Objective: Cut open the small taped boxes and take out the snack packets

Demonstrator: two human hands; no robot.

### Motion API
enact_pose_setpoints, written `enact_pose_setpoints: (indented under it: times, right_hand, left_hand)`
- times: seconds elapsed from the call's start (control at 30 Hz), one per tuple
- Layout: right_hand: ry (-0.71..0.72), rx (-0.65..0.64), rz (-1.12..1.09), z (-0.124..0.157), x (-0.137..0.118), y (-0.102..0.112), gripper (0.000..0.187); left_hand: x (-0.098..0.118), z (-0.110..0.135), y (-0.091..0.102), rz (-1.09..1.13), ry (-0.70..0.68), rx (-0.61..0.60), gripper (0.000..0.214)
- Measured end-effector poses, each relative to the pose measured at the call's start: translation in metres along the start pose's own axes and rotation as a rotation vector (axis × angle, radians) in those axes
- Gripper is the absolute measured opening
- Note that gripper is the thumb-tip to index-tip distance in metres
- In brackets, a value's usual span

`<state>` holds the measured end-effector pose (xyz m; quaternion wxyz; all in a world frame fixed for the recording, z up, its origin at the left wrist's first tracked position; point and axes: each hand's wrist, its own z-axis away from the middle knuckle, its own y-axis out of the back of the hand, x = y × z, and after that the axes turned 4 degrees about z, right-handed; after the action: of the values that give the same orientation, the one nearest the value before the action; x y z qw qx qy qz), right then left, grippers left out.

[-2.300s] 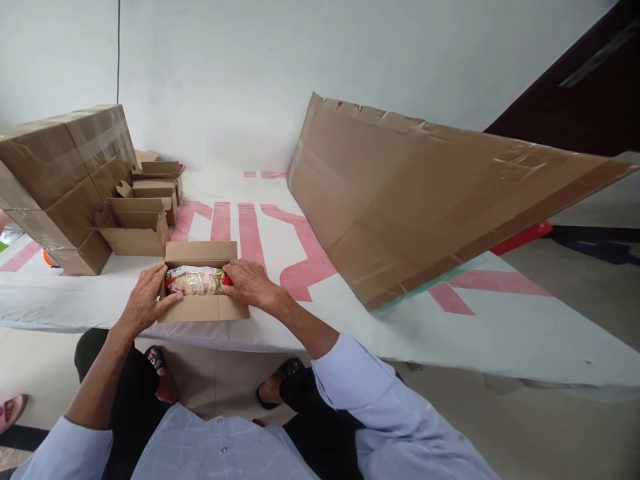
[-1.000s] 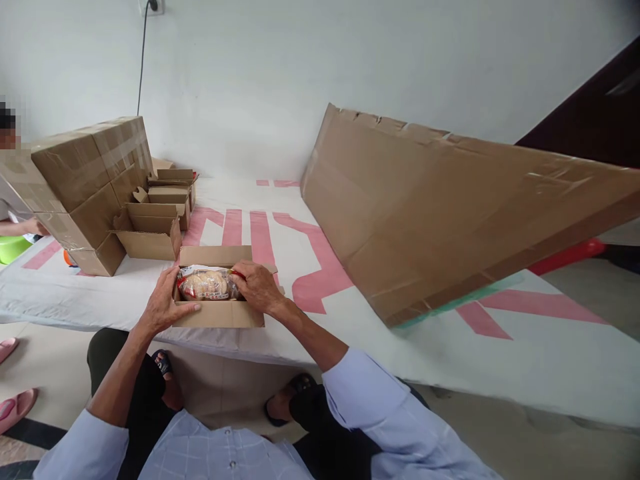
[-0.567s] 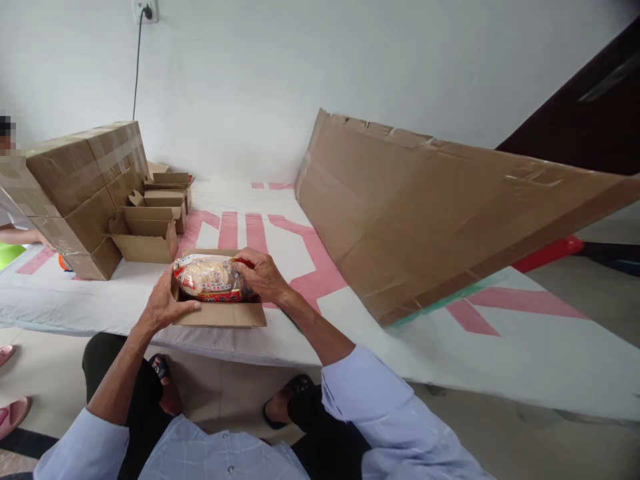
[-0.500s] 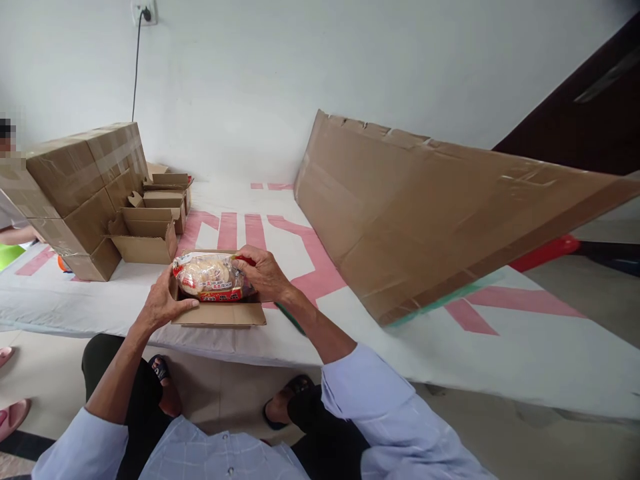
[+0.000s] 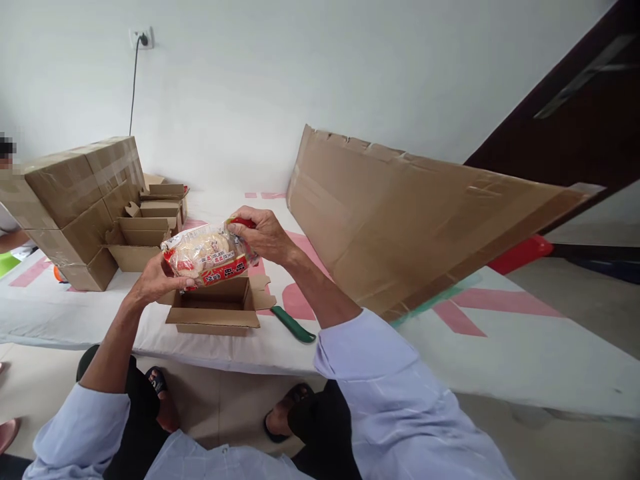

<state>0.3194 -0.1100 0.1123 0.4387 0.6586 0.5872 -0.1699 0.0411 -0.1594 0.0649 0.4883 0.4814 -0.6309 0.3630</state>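
The person's pale blue sleeves (image 5: 410, 380) reach forward over dark trousers and dark sandals (image 5: 295, 393). At the near edge of the white table (image 5: 500, 363), an open box (image 5: 216, 320) stands with its flaps out. Just right of it lies a green object (image 5: 294, 325), long and slightly curved.

The packet (image 5: 207, 257), clear with red print and round pale pieces inside, is held tilted above the box, its right end higher. The left hand (image 5: 159, 279) grips its left end, thumb along the lower front edge. The right hand (image 5: 263, 237) pinches the red upper right corner between thumb and fingers.

Farther left, a row of open boxes (image 5: 133, 259) runs beside a stack of taped boxes (image 5: 70, 207); a co-worker's arm (image 5: 13, 240) shows beyond the stack. On the right, a large cardboard sheet (image 5: 400, 220) leans at a slant, a red thing (image 5: 523, 253) partly behind it. A black cord (image 5: 133, 87) hangs from a socket on the wall (image 5: 225, 87).
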Motion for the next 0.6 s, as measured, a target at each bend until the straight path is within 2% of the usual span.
enact_pose_setpoints:
  times: [0.2,0.33,0.5,0.6]
  right_hand:
    - [-0.04,0.034,-0.012,-0.028,0.01,-0.003,0.021]
    - [-0.037,0.102,0.003,-0.04,0.017,-0.004,0.028]
    - [-0.064,0.197,-0.081,-0.04,0.025,0.003,0.06]
    - [-0.087,0.347,-0.065,-0.022,0.029,0.005,0.082]
  left_hand:
    - [-0.01,-0.002,-0.009,0.067,0.012,0.159,0.067]
    - [-0.02,-0.003,-0.018,0.194,0.042,0.211,0.073]
    - [-0.032,-0.006,-0.027,0.362,0.02,0.273,0.071]
    - [-0.036,-0.009,-0.031,0.444,-0.027,0.327,0.069]
